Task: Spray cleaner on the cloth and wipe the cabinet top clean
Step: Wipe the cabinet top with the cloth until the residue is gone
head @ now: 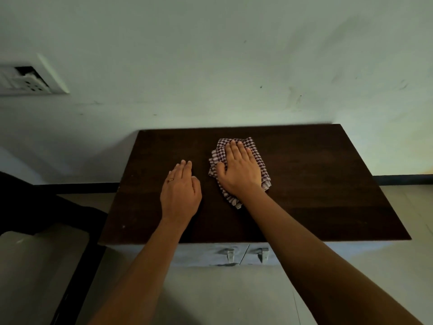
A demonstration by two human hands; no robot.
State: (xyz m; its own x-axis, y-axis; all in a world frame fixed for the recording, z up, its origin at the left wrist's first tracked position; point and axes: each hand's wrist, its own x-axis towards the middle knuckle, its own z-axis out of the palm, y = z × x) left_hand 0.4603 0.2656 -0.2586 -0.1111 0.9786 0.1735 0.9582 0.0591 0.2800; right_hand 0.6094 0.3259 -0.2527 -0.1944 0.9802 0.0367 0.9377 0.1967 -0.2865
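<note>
The dark brown cabinet top (316, 184) fills the middle of the view, set against a pale wall. A folded checked cloth (261, 160), purple and white, lies on it near the back centre. My right hand (239, 170) presses flat on the cloth, fingers pointing to the wall, thumb hooked over its left edge. My left hand (181, 191) rests palm down on the bare wood just left of the cloth, fingers together, a ring on one finger. No spray bottle is in view.
Two small handles (246, 254) show on the grey cabinet front below the top. A dark piece of furniture with a pale cushion (35, 266) stands at the left. A wall socket plate (28, 80) sits upper left. Pale floor lies to the right.
</note>
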